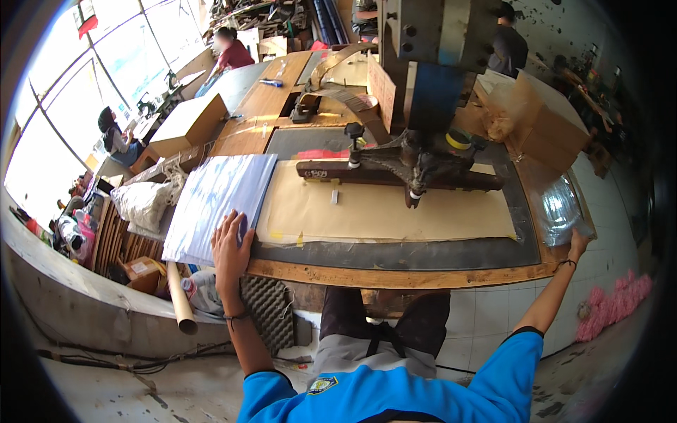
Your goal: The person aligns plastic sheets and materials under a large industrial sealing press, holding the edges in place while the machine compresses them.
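My left hand lies with fingers stretched on the lower right corner of a stack of glossy whitish sheets. Over at the table's right edge, my right hand is closed at the corner of a clear plastic sheet; its fingertips are small and partly hidden. Between the hands, a tan paper sheet rests flat on a dark mat. A small pale rectangular piece sits on the tan sheet. Above that sheet stands a press head with a long dark bar.
Cardboard boxes stand at the left and right. A roll of yellow tape hangs by the press. A blue cutter lies farther back. A cardboard tube leans below the table. Other people are at the back and left.
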`<state>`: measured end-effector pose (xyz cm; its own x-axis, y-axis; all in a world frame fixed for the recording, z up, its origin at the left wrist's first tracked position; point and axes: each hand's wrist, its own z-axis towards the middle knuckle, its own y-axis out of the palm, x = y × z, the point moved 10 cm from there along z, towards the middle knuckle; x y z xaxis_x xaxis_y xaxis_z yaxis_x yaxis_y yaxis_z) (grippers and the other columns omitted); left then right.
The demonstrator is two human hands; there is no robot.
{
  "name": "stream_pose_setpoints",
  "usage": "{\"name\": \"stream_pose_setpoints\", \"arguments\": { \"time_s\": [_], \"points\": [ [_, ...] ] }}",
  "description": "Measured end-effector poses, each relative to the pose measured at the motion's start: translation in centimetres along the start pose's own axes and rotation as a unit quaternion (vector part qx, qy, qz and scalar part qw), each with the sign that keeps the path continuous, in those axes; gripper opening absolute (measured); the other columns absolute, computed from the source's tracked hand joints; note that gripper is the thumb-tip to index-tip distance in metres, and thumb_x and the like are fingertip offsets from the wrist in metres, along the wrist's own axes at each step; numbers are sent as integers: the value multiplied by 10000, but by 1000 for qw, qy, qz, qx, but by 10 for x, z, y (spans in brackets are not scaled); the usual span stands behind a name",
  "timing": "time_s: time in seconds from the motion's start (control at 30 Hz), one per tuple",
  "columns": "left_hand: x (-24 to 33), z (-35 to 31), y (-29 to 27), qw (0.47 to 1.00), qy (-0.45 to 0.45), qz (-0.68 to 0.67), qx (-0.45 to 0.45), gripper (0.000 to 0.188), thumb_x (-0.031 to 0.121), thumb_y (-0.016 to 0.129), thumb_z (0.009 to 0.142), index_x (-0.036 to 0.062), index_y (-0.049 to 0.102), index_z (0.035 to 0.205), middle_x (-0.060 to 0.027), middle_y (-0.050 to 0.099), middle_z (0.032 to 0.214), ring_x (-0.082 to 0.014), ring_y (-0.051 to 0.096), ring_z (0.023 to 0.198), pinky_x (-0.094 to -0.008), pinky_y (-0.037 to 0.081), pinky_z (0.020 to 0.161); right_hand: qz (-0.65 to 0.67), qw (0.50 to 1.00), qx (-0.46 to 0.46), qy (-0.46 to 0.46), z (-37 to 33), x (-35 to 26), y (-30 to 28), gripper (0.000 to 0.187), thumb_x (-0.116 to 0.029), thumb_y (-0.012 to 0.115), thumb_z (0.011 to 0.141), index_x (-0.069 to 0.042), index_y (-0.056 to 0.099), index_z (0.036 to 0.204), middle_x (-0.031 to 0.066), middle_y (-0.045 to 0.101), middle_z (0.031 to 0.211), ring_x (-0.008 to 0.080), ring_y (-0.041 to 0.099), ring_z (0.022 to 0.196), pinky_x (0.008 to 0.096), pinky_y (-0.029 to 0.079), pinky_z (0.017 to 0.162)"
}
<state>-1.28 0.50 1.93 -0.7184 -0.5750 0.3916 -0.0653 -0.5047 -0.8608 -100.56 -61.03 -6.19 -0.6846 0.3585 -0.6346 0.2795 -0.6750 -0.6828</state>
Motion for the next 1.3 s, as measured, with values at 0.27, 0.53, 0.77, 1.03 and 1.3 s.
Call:
{"name": "stream_pose_setpoints", "arguments": {
  "time_s": [0.27, 0.53, 0.77, 1.03, 1.3],
  "points": [
    [-21, 32, -6, 996, 38, -46, -72, 309, 172, 633, 1001, 73, 697, 1286, -155, 656, 1380, -367, 598, 1292, -434, 449, 1107, 202, 945, 79, -245, -148, -119, -95, 454, -354, 702, 1009, -51, 654, 1344, 122, 715, 1240, 268, 696, 1101, 381, 552, 942],
    [31, 74, 1, 980, 55, 121, -150, 434, 315, 782, 893, 109, 661, 1254, -155, 646, 1168, -336, 642, 1141, -441, 510, 978, 229, 555, -709, -371, -531, -257, -165, 187, -178, 715, 991, -63, 730, 1139, 64, 758, 1038, 131, 708, 856, 279, 572, 769],
    [4, 54, -8, 980, 145, -23, -134, 554, 274, 858, 838, 113, 662, 1331, -140, 638, 1338, -298, 650, 1162, -416, 519, 1012, 110, 148, -946, -267, -723, -156, -205, 375, -231, 754, 996, -17, 664, 1290, 69, 739, 1133, 139, 696, 1077, 312, 563, 965],
    [-25, 16, -35, 983, 1, -104, -151, 253, 148, 725, 948, -5, 733, 1149, -198, 710, 1247, -371, 714, 1063, -417, 552, 931, 101, 128, -950, -265, -717, -136, -207, 373, -288, 695, 1036, -16, 633, 1285, 80, 725, 1170, 173, 692, 1052, 326, 539, 944],
    [-41, 32, -85, 998, -57, -24, 1, 204, 146, 545, 1048, 47, 710, 1115, -129, 781, 939, -344, 748, 885, -443, 552, 788, 81, 66, -956, -275, -698, -145, -224, 298, -232, 623, 1083, 8, 653, 1256, 58, 705, 994, 122, 642, 891, 307, 547, 823]
  ]
}}
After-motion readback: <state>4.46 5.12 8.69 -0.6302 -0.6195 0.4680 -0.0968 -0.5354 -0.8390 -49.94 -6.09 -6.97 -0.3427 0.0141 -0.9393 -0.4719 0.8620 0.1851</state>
